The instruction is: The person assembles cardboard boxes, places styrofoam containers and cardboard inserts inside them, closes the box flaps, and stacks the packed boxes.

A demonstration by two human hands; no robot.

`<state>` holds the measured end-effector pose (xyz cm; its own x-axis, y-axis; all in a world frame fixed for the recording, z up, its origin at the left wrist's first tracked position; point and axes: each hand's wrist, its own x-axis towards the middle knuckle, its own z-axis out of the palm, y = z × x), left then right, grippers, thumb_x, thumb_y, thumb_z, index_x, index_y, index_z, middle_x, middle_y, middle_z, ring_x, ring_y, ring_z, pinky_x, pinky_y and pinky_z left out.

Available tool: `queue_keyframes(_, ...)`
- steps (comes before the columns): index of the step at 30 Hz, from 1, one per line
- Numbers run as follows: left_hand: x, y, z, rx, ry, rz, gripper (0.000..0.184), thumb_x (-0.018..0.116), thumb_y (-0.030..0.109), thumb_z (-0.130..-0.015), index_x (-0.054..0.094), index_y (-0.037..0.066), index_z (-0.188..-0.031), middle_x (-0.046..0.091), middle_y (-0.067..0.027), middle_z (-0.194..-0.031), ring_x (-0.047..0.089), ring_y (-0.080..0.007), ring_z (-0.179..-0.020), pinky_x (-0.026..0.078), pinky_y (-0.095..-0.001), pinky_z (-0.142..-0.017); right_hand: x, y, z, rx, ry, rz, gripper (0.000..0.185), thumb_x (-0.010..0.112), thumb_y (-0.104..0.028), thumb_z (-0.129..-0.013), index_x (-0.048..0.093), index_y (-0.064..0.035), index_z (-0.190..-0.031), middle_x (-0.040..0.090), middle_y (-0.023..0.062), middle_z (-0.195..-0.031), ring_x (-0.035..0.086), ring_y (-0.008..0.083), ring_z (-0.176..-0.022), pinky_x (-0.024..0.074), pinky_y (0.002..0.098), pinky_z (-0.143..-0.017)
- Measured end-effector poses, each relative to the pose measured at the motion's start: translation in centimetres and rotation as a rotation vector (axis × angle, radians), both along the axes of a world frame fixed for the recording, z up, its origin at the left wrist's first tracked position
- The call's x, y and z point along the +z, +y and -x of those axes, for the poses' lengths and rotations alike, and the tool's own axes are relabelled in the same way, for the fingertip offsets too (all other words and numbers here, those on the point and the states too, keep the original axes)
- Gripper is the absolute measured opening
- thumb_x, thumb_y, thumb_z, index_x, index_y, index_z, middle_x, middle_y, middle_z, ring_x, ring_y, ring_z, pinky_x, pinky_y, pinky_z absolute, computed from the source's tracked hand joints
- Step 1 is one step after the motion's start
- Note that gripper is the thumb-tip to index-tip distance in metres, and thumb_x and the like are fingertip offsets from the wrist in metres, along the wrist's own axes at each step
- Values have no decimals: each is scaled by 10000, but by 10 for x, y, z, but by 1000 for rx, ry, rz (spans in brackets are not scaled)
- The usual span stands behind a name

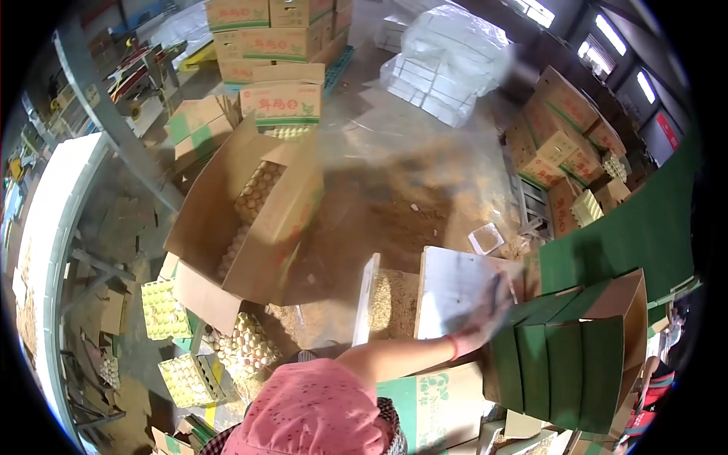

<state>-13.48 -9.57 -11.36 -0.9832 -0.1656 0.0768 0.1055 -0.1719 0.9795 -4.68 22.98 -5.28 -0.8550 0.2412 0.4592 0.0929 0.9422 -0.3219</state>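
Note:
My right hand (485,315) reaches out to the right, with a pinkish-red band at its wrist. Motion smears its fingers, so I cannot tell whether they hold anything. It is over the edge of a white board (455,284), beside a tall carton with green flaps (561,364). My left hand is not in view. My pink spotted clothing (303,409) fills the bottom centre. To the left of it lies a pile of eggs (244,347). Beyond that, a large brown carton (269,243) stands with its flaps up and egg trays (258,188) inside.
Egg trays (165,311) and a stacked tray block (189,381) sit at the left. A bin of grainy bedding (392,303) adjoins the white board. Printed cartons (280,45) are stacked at the back, more cartons (557,136) at the right. A plastic-wrapped stack (447,64) stands on the floor.

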Motion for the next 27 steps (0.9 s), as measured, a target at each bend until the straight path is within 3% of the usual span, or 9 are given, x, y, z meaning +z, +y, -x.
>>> queue_keyframes(1,-49,12,-11,213,-193,152,779,455,445,-957,92,15,-1496,263,-220,-1499,283,-336,-1383,259,-379,-1127,-1,-19,-18,38,-7,-24,460,547,-219,-946,459,-12,-1347,493,102,-1356,442,246,-1257,283,415,-1093)
queue_keyframes(4,-79,20,-93,-505,-389,860,777,396,534,-935,241,-23,-1453,234,-321,-1469,187,-491,-1378,186,-508,-1140,7,-68,-64,138,-71,-71,473,552,-214,-940,449,-14,-1356,485,105,-1365,433,255,-1266,270,427,-1100)
queue_keyframes(8,-43,8,-125,-629,-300,818,831,428,574,-909,221,-8,-1465,232,-311,-1479,193,-452,-1394,177,-488,-1150,14,-103,-113,213,-95,-121,491,559,-208,-933,434,-17,-1368,475,109,-1377,422,268,-1279,253,444,-1110)
queue_keyframes(15,95,12,-148,21,809,774,915,598,555,-791,239,77,-1483,237,-318,-1462,188,-487,-1370,41,-607,-1131,34,-112,-157,211,13,-263,526,572,-197,-921,409,-22,-1389,457,116,-1399,402,290,-1302,224,473,-1127)
queue_keyframes(18,152,18,-155,-174,1372,899,913,625,613,-712,392,72,-1410,364,-268,-1411,260,-432,-1357,83,-598,-1128,56,-114,-171,177,154,-357,541,578,-192,-915,398,-24,-1398,449,118,-1408,393,299,-1312,211,485,-1134)
queue_keyframes(21,116,54,-144,-739,1271,1141,876,617,617,-696,440,87,-1371,561,-141,-1213,558,-333,-1055,415,-469,-912,82,-112,-191,82,322,-485,558,583,-187,-910,387,-27,-1407,441,121,-1418,385,308,-1322,198,497,-1141)
queue_keyframes(24,186,43,-146,-1293,772,1310,603,574,531,-820,519,92,-1230,635,-181,-1024,642,-390,-839,507,-493,-727,80,-109,-225,-30,363,-616,574,589,-182,-905,376,-29,-1416,434,124,-1427,376,318,-1332,186,510,-1149)
queue_keyframes(26,181,37,-113,-1290,1449,1110,590,424,585,-912,536,99,-1228,620,-212,-1129,622,-360,-980,501,-465,-808,63,-109,-255,-46,284,-602,586,592,-179,-901,369,-30,-1422,429,126,-1433,371,324,-1338,177,518,-1154)
queue_keyframes(27,195,51,-114,-1378,660,1296,648,429,624,-900,523,75,-1233,620,-227,-1127,599,-379,-1030,483,-473,-849,57,-105,-268,-4,270,-536,525,587,-188,-897,412,-30,-1367,470,130,-1374,391,334,-1315,162,539,-1151)
